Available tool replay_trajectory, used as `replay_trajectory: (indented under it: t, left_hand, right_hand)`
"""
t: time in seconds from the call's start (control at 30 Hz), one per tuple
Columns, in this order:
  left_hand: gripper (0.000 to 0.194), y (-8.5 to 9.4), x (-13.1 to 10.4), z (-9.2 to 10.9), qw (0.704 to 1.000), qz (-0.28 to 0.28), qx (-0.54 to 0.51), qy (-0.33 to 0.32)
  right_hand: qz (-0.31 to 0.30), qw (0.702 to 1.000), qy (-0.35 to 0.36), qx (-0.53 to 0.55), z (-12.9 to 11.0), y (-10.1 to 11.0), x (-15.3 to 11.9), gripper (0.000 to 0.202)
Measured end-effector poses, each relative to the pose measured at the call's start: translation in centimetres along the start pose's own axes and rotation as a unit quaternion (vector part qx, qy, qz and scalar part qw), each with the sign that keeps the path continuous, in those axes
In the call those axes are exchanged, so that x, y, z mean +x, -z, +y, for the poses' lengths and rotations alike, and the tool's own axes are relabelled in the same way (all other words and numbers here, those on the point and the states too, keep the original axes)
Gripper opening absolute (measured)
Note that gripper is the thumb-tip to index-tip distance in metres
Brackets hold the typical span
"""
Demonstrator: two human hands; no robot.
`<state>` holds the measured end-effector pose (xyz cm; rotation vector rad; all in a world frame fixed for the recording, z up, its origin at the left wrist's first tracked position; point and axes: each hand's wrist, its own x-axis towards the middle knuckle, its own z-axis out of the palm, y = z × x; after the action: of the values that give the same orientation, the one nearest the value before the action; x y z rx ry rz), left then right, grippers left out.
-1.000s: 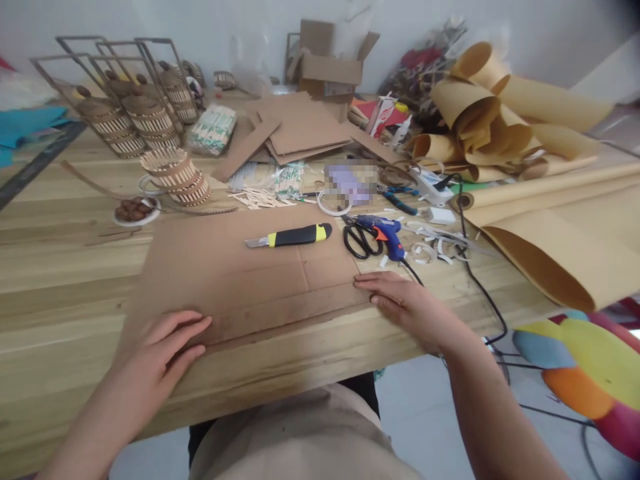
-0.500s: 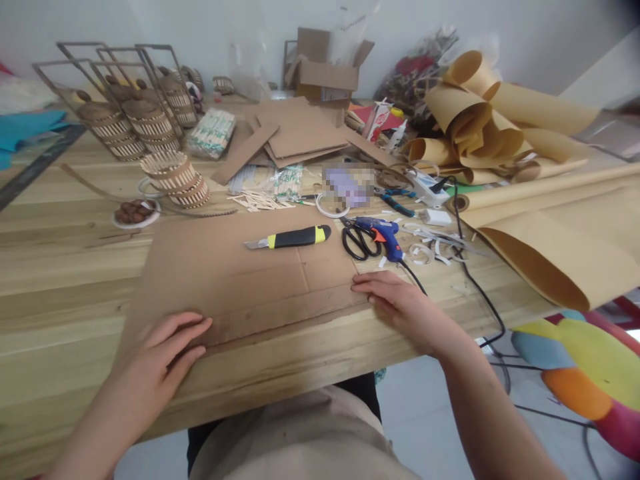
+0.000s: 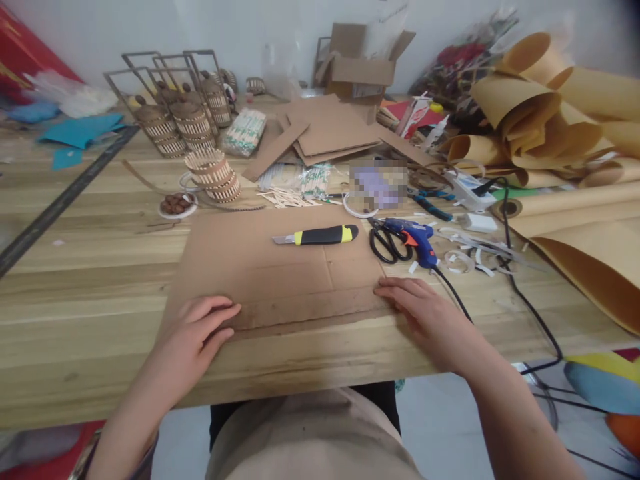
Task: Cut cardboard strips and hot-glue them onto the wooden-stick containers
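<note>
A flat sheet of brown cardboard (image 3: pixel 280 293) lies on the wooden table in front of me, with crease lines across it. My left hand (image 3: pixel 200 333) rests on its near left part, fingers stretched out. At the near right corner my right hand (image 3: pixel 420 307) touches the edge with extended fingers. On the sheet's far half lies a yellow and black utility knife (image 3: pixel 320 235), its blade out and pointing left. Black-handled scissors (image 3: pixel 389 243) and a blue glue gun (image 3: pixel 423 241) sit beside the sheet's right edge, away from both hands.
Stick-built little buckets with tall handles (image 3: pixel 190 127) stand at the back left. A handleless stick cup (image 3: pixel 213 175) is near a dish of brown nuts (image 3: pixel 177 205). Cardboard pieces (image 3: pixel 335 130) are stacked at the back. Kraft paper rolls (image 3: pixel 530 113) and a black cable (image 3: pixel 535 293) occupy the right.
The view has swung to the left, so everything appears farther right. Both hands stay on the cardboard in nearly the same places, and the knife has not moved on it.
</note>
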<state>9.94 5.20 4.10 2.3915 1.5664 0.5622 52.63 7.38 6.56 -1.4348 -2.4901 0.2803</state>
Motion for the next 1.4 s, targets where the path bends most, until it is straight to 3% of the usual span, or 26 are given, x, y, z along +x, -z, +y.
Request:
replay_trajectory:
  t: [0.6,0.7,0.83,1.03,1.27,1.4]
  left_hand:
    - [0.034,0.4,0.2,1.0,1.000,-0.014,0.016,-0.012]
    - [0.036,1.2,0.9,1.6,0.997,-0.061,0.036,-0.036]
    - [0.039,3.0,2.6,2.5,0.984,-0.164,0.064,-0.034]
    - [0.045,4.9,4.9,2.4,0.961,-0.277,0.015,-0.011]
    - [0.042,4.3,4.2,2.3,0.965,-0.262,0.009,0.014]
    - [0.042,3.8,3.7,2.3,0.969,-0.246,0.007,0.025]
  right_hand:
    - [-0.006,0.996,-0.003,-0.087,-0.3,-1.0,0.0,0.061]
    - [-0.018,0.996,-0.003,-0.092,-0.5,-0.6,0.2,0.063]
    - [-0.050,0.994,0.005,-0.097,-0.4,-0.1,0.3,0.061]
    - [-0.041,0.995,0.027,-0.083,1.3,-0.6,0.0,0.052]
    - [0.049,0.996,0.033,-0.071,0.8,-1.3,0.2,0.038]
    - [0.051,0.996,0.025,-0.072,0.1,-1.2,0.6,0.035]
